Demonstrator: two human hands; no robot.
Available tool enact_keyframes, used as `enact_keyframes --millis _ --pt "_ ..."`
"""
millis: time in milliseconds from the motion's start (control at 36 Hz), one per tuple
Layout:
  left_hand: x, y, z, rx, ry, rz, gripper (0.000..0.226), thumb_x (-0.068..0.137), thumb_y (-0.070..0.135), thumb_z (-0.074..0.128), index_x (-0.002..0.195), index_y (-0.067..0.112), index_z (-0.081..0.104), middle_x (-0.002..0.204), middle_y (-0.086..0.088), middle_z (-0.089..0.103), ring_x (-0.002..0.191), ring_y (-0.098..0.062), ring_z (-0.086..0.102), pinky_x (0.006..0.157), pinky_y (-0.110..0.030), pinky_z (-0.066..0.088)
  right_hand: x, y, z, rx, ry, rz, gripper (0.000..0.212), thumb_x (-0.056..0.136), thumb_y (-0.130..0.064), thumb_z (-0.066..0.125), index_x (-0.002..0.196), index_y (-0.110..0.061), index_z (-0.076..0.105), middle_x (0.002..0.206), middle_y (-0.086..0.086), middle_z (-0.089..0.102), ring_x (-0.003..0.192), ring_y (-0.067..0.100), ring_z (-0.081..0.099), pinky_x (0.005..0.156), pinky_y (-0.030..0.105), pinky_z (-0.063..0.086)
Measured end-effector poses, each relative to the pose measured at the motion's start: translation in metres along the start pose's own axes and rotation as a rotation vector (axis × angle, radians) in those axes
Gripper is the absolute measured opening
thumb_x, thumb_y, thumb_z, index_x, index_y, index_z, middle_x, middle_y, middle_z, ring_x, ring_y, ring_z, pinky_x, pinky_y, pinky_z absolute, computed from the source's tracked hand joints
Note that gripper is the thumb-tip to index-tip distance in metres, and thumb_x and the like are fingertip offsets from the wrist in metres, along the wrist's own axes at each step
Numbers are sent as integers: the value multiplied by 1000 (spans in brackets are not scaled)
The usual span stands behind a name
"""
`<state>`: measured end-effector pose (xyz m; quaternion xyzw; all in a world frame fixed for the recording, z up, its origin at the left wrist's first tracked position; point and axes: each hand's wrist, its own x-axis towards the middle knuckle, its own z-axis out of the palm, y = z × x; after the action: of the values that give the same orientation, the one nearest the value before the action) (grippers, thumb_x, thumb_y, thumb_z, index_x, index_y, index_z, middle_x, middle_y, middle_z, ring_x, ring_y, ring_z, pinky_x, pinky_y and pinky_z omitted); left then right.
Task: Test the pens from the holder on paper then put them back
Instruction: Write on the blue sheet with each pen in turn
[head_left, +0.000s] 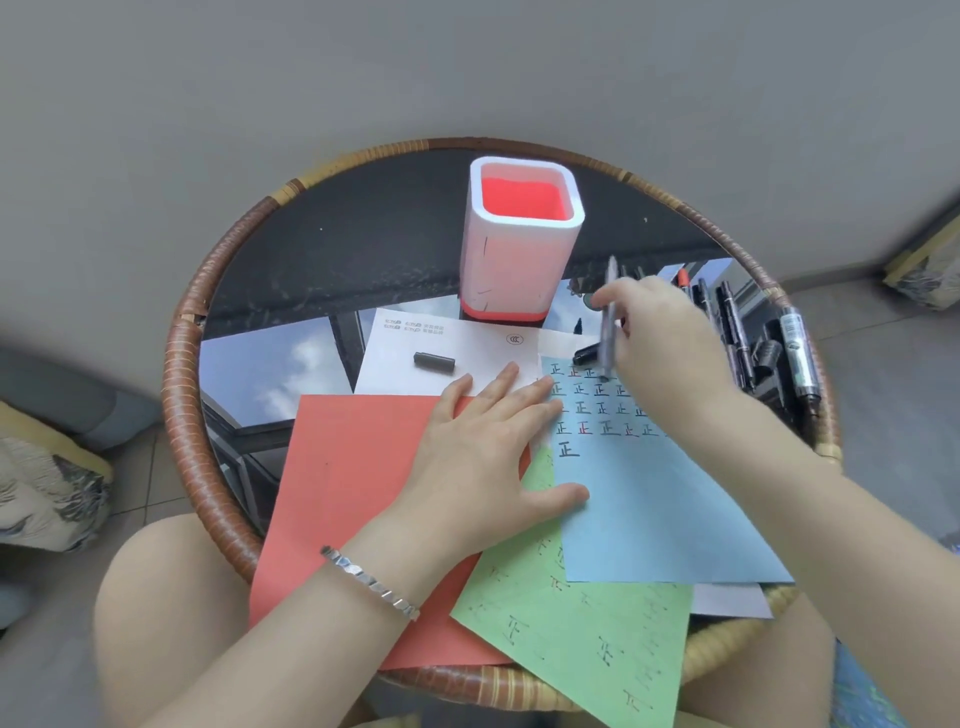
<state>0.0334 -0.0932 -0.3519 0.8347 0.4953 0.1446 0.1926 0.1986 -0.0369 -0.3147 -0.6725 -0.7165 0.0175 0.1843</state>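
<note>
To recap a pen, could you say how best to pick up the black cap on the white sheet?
Pinch the black cap across its middle from above: it lies flat on the white sheet, long axis left-right, both sides free.

Above the holder (522, 249) the way down into its mouth is free; bare worktop (337, 244) lies left of it, while loose pens (748, 338) crowd the right edge.

Bright, soft daylight. The glossy worktop (363, 244) mirrors sky and window frames. The right hand (670, 338) and pen (609, 322) are motion-blurred; frame edges bend and smear.
</note>
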Motion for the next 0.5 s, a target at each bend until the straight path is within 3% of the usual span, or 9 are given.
enact_keyframes --millis 111,278,417,500 --pt "0 -1 1 7 25 17 79 65 73 37 135 37 36 150 24 20 140 0 1 109 -27 -10 12 -15 19 -59 -98 11 43 84 2 44 123 -14 54 119 12 55 113 32 48 89 38 36" --pt "0 -1 2 11 36 19 84 61 74 28 135 37 37 150 23 21 140 0 2 109 -28 -11 11 -10 20 21 -99 -3 42 85 3 43 118 -16 59 114 13 59 111 32 49 94 41 38" --pt "-1 -1 2 17 35 13 83 61 74 28 135 38 36 150 23 19 140 1 0 109 -27 -12 14 12 2 32 58 52 29 89 -5 44 108 -12 65 105 12 63 98 30 56 83 39 43" --pt "-1 -1 1 19 24 7 84 61 75 27 136 39 33 150 23 17 139 3 -3 108 -27 -14 19 24 -7 -20 35 148 25 90 -13 46 110 -14 63 105 10 65 100 29 56 76 36 43"
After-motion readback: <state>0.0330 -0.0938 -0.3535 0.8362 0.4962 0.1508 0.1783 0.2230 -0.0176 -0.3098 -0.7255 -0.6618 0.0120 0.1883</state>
